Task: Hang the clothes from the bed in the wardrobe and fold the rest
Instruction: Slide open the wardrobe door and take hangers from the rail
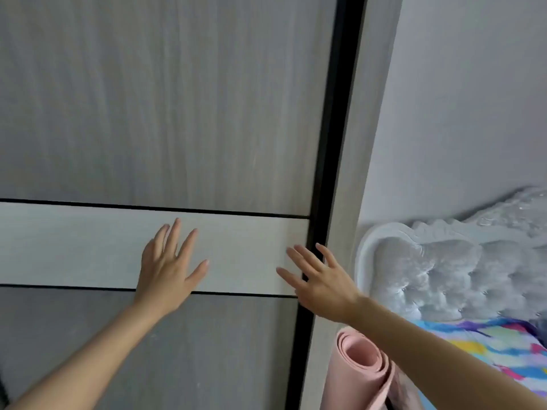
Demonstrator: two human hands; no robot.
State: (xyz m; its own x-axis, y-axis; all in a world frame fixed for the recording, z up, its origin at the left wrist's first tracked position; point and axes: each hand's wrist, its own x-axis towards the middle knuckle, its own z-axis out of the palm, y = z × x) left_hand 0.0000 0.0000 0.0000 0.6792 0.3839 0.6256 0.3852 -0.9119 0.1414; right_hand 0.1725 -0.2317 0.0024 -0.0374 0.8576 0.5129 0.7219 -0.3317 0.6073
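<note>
Shut wardrobe door (165,113); pink mat (365,368) w/ bed (473,344) beside.

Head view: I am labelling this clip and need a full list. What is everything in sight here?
Wardrobe door: one, grey wood grain, fills the left and middle, closed.
Band: one, pale off-white, runs across the door between two thin black lines.
Door frame: one strip, black, along the door's right edge.
Wall: one, light grey, upper right.
Headboard: one, pale grey, tufted, right, against the wall.
Bed cover: one, multicoloured, lower right.
Rolled mat: one, pink, standing on end between wardrobe and bed.
Left hand: one, fingers spread, at the pale band.
Right hand: one, fingers spread, at the black frame.
</note>
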